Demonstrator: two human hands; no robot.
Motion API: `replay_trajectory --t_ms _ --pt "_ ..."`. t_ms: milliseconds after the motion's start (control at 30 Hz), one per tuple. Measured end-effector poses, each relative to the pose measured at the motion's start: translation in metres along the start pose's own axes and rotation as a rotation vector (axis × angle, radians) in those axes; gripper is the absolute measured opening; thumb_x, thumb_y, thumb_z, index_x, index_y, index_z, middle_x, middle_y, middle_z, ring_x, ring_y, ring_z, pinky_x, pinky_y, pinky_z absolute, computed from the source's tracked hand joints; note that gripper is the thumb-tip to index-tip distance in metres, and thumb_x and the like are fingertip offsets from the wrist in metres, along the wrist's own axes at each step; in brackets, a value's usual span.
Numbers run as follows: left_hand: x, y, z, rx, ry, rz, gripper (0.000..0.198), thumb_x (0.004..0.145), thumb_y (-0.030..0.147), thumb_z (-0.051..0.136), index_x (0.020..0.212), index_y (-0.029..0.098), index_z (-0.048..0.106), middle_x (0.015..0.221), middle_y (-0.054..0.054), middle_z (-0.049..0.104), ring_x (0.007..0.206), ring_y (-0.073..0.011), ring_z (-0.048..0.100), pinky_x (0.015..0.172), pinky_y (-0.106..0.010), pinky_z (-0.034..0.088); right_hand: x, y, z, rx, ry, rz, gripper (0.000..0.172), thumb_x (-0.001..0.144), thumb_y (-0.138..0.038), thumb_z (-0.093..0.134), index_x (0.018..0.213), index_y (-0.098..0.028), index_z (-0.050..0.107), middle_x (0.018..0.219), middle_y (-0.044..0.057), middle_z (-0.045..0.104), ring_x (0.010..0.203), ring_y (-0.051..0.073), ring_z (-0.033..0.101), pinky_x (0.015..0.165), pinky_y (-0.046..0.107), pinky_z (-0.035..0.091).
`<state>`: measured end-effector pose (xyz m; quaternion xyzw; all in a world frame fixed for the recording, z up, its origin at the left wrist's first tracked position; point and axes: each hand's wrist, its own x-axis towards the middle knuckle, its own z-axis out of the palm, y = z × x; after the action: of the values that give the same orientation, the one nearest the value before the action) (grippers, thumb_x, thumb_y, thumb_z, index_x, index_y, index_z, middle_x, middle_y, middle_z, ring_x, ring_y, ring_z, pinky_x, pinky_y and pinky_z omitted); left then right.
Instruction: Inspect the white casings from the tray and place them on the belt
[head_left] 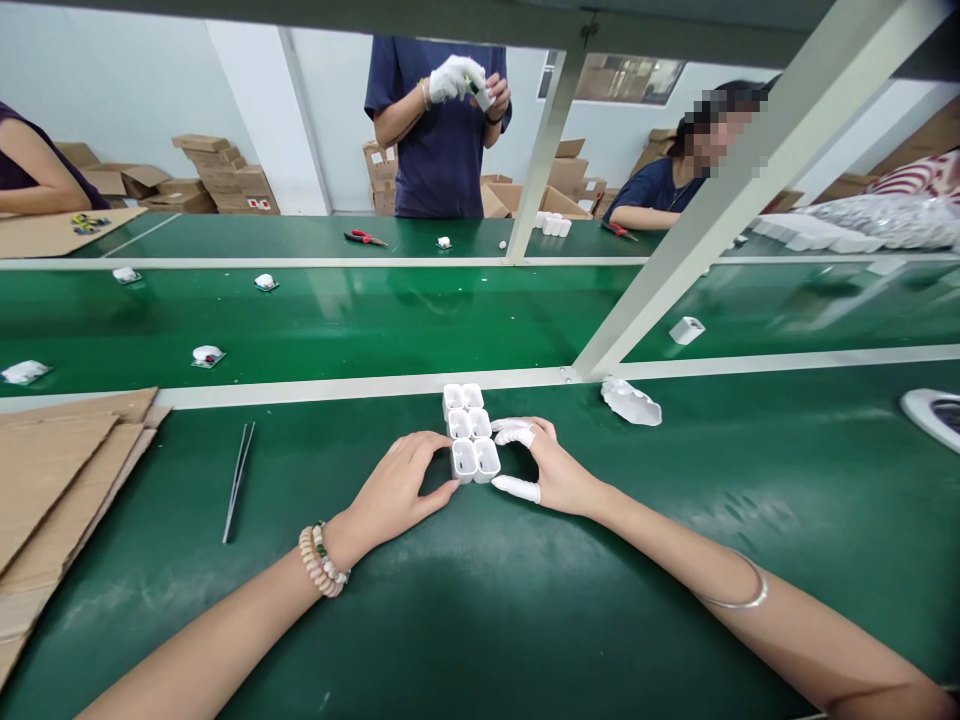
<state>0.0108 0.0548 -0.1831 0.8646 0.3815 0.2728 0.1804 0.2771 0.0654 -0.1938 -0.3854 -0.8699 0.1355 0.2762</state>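
Observation:
Several small white open-topped plastic cases (465,458) stand in two touching columns on the green worktop, hollow side up. My left hand (401,485) curves round their left side, thumb at the near corner and fingers along the edge. From the right, my right hand (551,465) frames them in the same way, with white covers on its thumb and some fingers. Both hands' fingertips meet the cases' outer sides, so the group is squeezed between them. Metal tweezers (238,483) lie left of my left hand. A crumpled white piece (631,401) rests beyond my right hand.
Cardboard sheets (56,490) cover the worktop's left end. A slanted white post (705,220) rises ahead on the right. Across the green belt (390,320), which carries small white parts (208,355) and a white case (687,330), a standing co-worker (442,130) handles a white piece.

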Motion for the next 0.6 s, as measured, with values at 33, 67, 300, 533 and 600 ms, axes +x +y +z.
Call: replay_trajectory --t_ms 33,67,300,533,600 --pt "0.0 0.0 0.0 -0.002 -0.007 0.01 0.037 0.091 0.033 0.056 0.125 0.022 0.045 0.123 -0.011 0.059 0.114 -0.0263 0.056 0.097 -0.045 0.048 0.0 0.0 0.0 -0.001 0.001 0.005 0.039 0.084 -0.04 0.066 0.114 -0.026 0.045 0.126 0.013 0.059 0.121 0.029 0.054 0.102 0.053 0.035" --pt "0.0 0.0 0.0 0.002 -0.015 0.018 0.036 0.091 0.032 0.055 0.125 0.023 0.046 0.123 -0.01 0.059 0.115 -0.0259 0.056 0.097 -0.044 0.048 0.0 0.001 0.0 -0.001 0.001 0.008 0.039 0.084 -0.039 0.066 0.114 -0.026 0.045 0.126 0.013 0.059 0.121 0.029 0.054 0.102 0.053 0.034" --pt "0.0 0.005 -0.004 0.056 -0.055 0.077 0.024 0.093 0.03 0.053 0.115 0.023 0.057 0.119 -0.009 0.058 0.11 -0.022 0.056 0.096 -0.037 0.047 0.0 -0.001 0.0 -0.042 -0.004 -0.018 0.037 0.086 -0.038 0.064 0.116 -0.026 0.046 0.126 0.012 0.06 0.122 0.03 0.054 0.102 0.054 0.036" --pt "0.001 0.003 -0.003 0.113 -0.024 0.124 0.021 0.092 0.035 0.055 0.106 0.021 0.061 0.114 -0.01 0.06 0.108 -0.0219 0.058 0.095 -0.035 0.046 -0.002 0.019 -0.001 -0.063 0.212 -0.155 0.022 0.089 -0.03 0.06 0.109 -0.028 0.053 0.103 0.007 0.07 0.096 0.027 0.067 0.094 0.054 0.044" --pt "0.001 0.002 -0.002 0.132 -0.011 0.132 0.022 0.091 0.035 0.055 0.106 0.02 0.061 0.114 -0.01 0.06 0.107 -0.0218 0.058 0.095 -0.035 0.046 0.004 0.014 -0.013 -0.092 0.305 -0.232 0.02 0.088 -0.025 0.059 0.107 -0.028 0.056 0.096 0.006 0.071 0.088 0.026 0.068 0.089 0.052 0.047"
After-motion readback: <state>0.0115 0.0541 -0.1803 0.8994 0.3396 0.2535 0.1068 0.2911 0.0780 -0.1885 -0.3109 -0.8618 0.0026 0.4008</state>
